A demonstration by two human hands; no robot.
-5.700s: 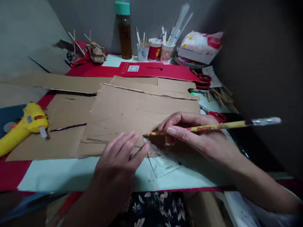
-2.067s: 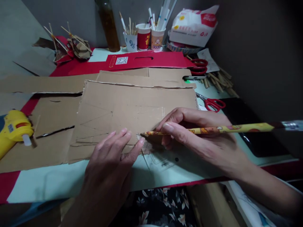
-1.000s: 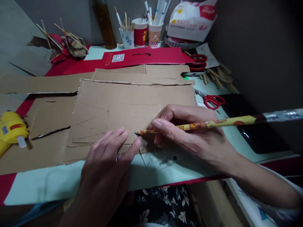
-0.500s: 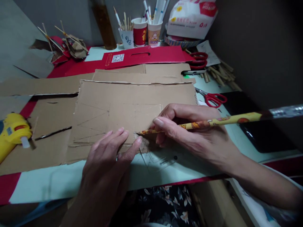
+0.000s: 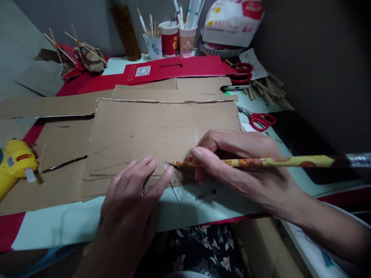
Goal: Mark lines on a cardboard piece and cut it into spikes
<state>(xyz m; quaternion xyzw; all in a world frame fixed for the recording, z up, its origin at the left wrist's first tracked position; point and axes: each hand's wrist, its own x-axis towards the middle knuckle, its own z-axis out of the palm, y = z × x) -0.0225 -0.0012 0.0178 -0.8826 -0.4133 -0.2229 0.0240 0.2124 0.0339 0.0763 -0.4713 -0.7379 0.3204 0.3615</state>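
A yellow patterned pencil (image 5: 255,161) is pinched in my right hand (image 5: 232,166), its dark tip down on the brown cardboard sheet (image 5: 145,116) close to my left thumb. Fingers stretched out, my left hand (image 5: 136,185) lies flat on the lower edge of that sheet. Between thumb and pencil tip sits a small clear piece, too small to name. Pencil lines mark the cardboard: a zigzag on its left part and a rectangle near the middle. More faint lines run over the pale green table surface (image 5: 87,216) below it.
At the left lies a yellow glue gun (image 5: 19,162). Red-handled scissors (image 5: 261,120) and a black tablet-like slab (image 5: 307,139) lie at the right. Paper cups (image 5: 169,38) with sticks and pens, a brown bottle (image 5: 126,34) and a white bag (image 5: 232,25) stand at the back.
The pencil's back end has swung down toward me, and its tip has shifted slightly right. My right hand has dropped a little with it. My left hand stays in place.
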